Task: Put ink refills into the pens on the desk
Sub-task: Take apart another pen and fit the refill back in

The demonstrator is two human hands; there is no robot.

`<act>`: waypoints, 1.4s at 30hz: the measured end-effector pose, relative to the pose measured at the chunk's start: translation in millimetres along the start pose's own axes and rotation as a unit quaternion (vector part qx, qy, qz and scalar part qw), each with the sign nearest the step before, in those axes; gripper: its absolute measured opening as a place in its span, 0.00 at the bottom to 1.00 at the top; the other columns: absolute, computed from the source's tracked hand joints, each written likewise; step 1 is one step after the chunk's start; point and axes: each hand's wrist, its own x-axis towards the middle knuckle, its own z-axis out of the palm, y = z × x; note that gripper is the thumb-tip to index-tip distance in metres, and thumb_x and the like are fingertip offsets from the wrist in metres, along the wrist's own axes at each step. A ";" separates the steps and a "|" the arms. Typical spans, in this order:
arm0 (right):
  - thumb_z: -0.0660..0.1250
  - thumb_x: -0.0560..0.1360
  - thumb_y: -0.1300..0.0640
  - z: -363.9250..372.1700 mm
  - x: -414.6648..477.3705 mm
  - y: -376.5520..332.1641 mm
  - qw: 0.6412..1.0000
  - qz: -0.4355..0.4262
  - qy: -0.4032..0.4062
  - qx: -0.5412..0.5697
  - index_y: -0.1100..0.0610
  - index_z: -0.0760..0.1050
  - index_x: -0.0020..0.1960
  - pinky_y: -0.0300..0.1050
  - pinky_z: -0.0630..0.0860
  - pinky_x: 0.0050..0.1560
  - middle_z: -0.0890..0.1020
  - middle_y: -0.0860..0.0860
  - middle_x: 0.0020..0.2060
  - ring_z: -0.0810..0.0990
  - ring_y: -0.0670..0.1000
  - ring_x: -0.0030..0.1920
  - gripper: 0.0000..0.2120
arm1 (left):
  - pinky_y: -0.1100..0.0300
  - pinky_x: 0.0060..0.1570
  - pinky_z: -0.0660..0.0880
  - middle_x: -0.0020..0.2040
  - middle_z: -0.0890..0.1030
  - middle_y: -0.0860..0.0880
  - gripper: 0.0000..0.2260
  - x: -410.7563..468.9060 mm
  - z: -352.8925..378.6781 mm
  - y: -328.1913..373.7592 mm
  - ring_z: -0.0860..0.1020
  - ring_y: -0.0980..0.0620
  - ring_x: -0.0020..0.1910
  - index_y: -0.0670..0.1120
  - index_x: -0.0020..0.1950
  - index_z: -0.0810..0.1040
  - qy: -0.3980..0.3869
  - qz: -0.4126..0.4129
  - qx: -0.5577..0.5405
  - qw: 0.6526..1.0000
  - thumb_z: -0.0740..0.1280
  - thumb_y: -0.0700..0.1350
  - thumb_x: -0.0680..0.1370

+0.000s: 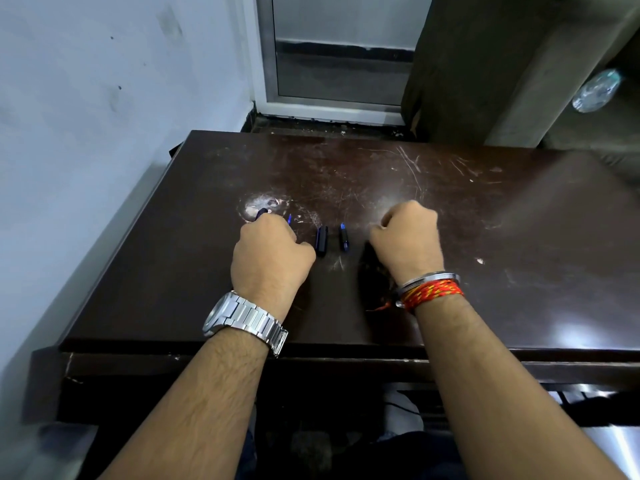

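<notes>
Both hands sit on the dark scratched table point(450, 209), knuckles up, fingers curled under. Left hand point(270, 254) is clenched around pen parts: a dark tip point(262, 212) pokes out past the knuckles over the worn pale patch point(258, 204) in the table top, and a thin blue tip point(289, 219) shows just right of it, also coming out of the fist. Can't tell whether those are one pen or a pen plus a refill. Right hand point(407, 237) is closed in a loose fist; can't tell if it grips anything, nothing visible sticks out. Between the two hands, two loose pieces lie flat on the table, roughly parallel, pointing away from the person: a dark pen cap point(321, 240) just beside the left hand's thumb side, and a short blue pen piece point(343, 238) to its right, nearer the middle of the gap. Neither is touched by the right hand. Steel watch point(242, 322) on left wrist, metal bangle and red-orange thread point(433, 291) on right wrist.
</notes>
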 end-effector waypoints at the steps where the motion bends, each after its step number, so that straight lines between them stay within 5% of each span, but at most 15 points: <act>1: 0.68 0.71 0.61 -3.3 1.4 4.1 1.000 0.014 0.008 -0.011 0.64 0.79 0.43 0.43 0.71 0.40 0.81 0.61 0.41 0.80 0.62 0.41 0.06 | 0.58 0.38 0.72 0.47 0.83 0.46 0.06 0.0 -0.2 0.1 0.80 0.45 0.44 0.48 0.48 0.84 0.002 0.003 -0.003 1.000 0.72 0.46 0.72; 6: 0.69 0.71 0.61 -13.1 5.1 16.3 0.997 0.049 0.031 -0.055 0.58 0.68 0.40 0.46 0.69 0.40 0.72 0.58 0.40 0.71 0.60 0.37 0.09 | 0.60 0.40 0.77 0.41 0.83 0.48 0.07 -0.5 0.4 3.3 0.82 0.48 0.43 0.47 0.50 0.85 0.007 0.037 -0.061 0.997 0.69 0.44 0.74; 9: 0.69 0.73 0.60 -12.7 6.4 17.8 0.997 0.049 0.004 -0.068 0.58 0.69 0.42 0.47 0.70 0.41 0.76 0.61 0.44 0.77 0.64 0.42 0.09 | 0.74 0.34 0.71 0.37 0.78 0.56 0.15 -3.6 1.9 7.3 0.80 0.56 0.38 0.45 0.62 0.81 0.000 0.086 -0.122 0.989 0.64 0.41 0.77; 14: 0.69 0.72 0.62 -9.0 7.8 16.6 0.997 0.054 -0.009 -0.049 0.61 0.72 0.43 0.47 0.70 0.40 0.78 0.62 0.48 0.77 0.64 0.42 0.06 | 0.73 0.25 0.68 0.56 0.82 0.56 0.20 -1.6 14.0 9.2 0.76 0.66 0.27 0.46 0.73 0.71 -0.070 0.091 -0.255 0.960 0.58 0.38 0.81; 16: 0.70 0.71 0.62 -8.1 8.4 16.3 0.998 0.052 -0.008 -0.042 0.63 0.75 0.46 0.47 0.71 0.40 0.79 0.63 0.49 0.80 0.65 0.45 0.06 | 0.72 0.29 0.72 0.56 0.80 0.59 0.22 -0.3 17.1 7.6 0.79 0.65 0.34 0.47 0.75 0.69 -0.089 0.091 -0.275 0.953 0.60 0.35 0.80; 19: 0.70 0.71 0.61 -7.8 6.9 15.3 0.997 0.059 -0.006 -0.052 0.60 0.70 0.43 0.47 0.70 0.41 0.79 0.64 0.51 0.79 0.66 0.46 0.08 | 0.66 0.42 0.80 0.53 0.81 0.60 0.23 1.4 19.9 4.5 0.83 0.60 0.48 0.45 0.73 0.70 -0.092 0.083 -0.301 0.946 0.65 0.34 0.79; 23: 0.68 0.74 0.62 -4.3 6.1 13.4 0.997 0.053 -0.009 -0.062 0.61 0.73 0.48 0.47 0.70 0.43 0.77 0.65 0.54 0.80 0.68 0.51 0.05 | 0.56 0.56 0.80 0.52 0.82 0.57 0.20 0.9 20.0 3.7 0.82 0.58 0.53 0.45 0.68 0.75 -0.080 0.088 -0.307 0.944 0.71 0.36 0.77; 28: 0.67 0.74 0.63 -0.6 3.4 11.3 0.998 0.025 -0.012 -0.061 0.57 0.62 0.35 0.48 0.70 0.40 0.70 0.57 0.38 0.79 0.66 0.46 0.16 | 0.68 0.51 0.78 0.49 0.83 0.57 0.18 0.0 20.0 2.7 0.83 0.66 0.46 0.45 0.63 0.79 -0.077 0.091 -0.326 0.938 0.75 0.37 0.74; 31: 0.67 0.74 0.60 -1.4 4.6 8.4 1.000 0.009 -0.011 -0.010 0.63 0.70 0.37 0.45 0.69 0.39 0.73 0.57 0.35 0.79 0.63 0.42 0.11 | 0.70 0.49 0.78 0.51 0.84 0.54 0.17 -0.3 21.1 3.2 0.84 0.61 0.47 0.48 0.61 0.82 -0.068 0.096 -0.316 0.942 0.77 0.40 0.73; 35: 0.64 0.74 0.61 -4.3 6.0 1.5 0.992 0.003 0.027 0.127 0.62 0.75 0.32 0.33 0.67 0.25 0.76 0.52 0.27 0.75 0.50 0.28 0.12 | 0.76 0.38 0.74 0.43 0.83 0.55 0.17 -1.6 27.1 4.6 0.82 0.65 0.34 0.50 0.58 0.84 -0.058 0.100 -0.305 0.945 0.79 0.42 0.71; 38: 0.65 0.76 0.58 -4.3 5.0 -1.3 0.979 -0.003 0.006 0.205 0.59 0.80 0.37 0.27 0.70 0.25 0.81 0.51 0.30 0.76 0.45 0.29 0.11 | 0.73 0.38 0.76 0.41 0.84 0.58 0.16 -1.7 31.0 6.2 0.83 0.64 0.34 0.50 0.57 0.84 -0.058 0.100 -0.306 0.945 0.79 0.43 0.70; 42: 0.66 0.77 0.54 -3.3 4.8 -5.3 0.942 -0.011 0.007 0.334 0.51 0.81 0.40 0.41 0.78 0.33 0.81 0.47 0.29 0.77 0.43 0.30 0.08 | 0.63 0.44 0.80 0.39 0.85 0.62 0.13 -1.1 35.4 6.6 0.85 0.60 0.37 0.58 0.49 0.84 -0.066 0.102 -0.304 0.945 0.79 0.43 0.70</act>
